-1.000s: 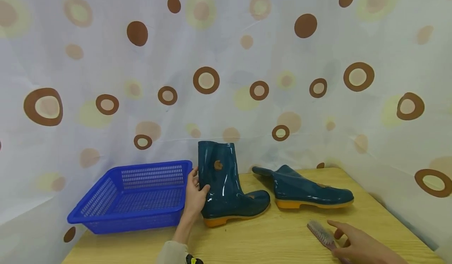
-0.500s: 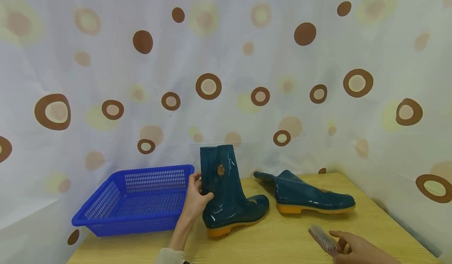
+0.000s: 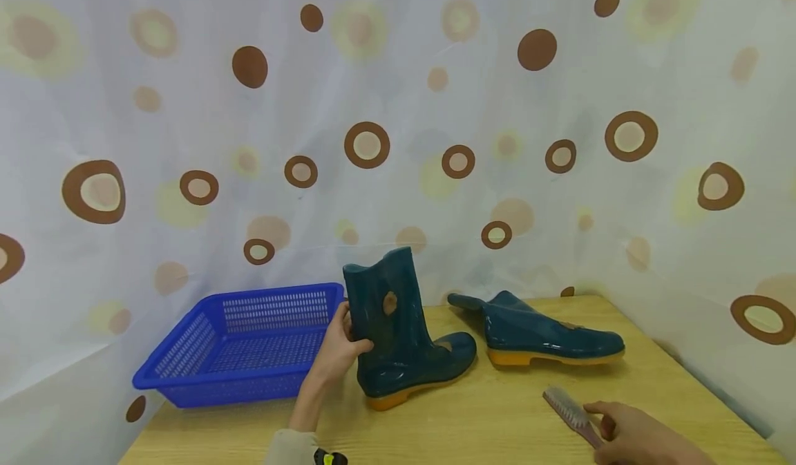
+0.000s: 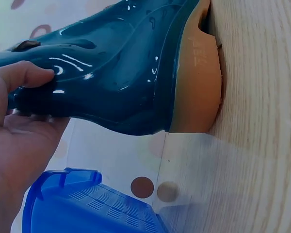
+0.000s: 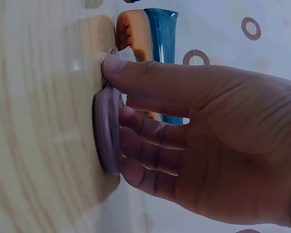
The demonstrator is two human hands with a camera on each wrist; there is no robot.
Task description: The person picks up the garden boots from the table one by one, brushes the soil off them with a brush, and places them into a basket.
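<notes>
A dark teal rain boot (image 3: 394, 344) with an orange sole stands on the table, its shaft leaning left. My left hand (image 3: 338, 347) grips the back of the shaft. In the left wrist view, the thumb lies across the boot (image 4: 111, 73), with the fingers partly hidden behind it. At the right, a scrub brush (image 3: 567, 408) lies bristles up on the table. My right hand (image 3: 640, 434) holds its handle; in the right wrist view, thumb and fingertips meet the purple handle (image 5: 106, 131).
A blue plastic basket (image 3: 261, 384) sits left of the boot. Behind the brush, a second teal boot (image 3: 547, 337) rests with its shaft folded over. The wooden table (image 3: 460, 430) backs onto a patterned curtain (image 3: 398, 92).
My left hand has tilted the boot's shaft leftward. My right hand's fingers have closed in on the brush handle. The basket and second boot stay put; the head view shifted slightly.
</notes>
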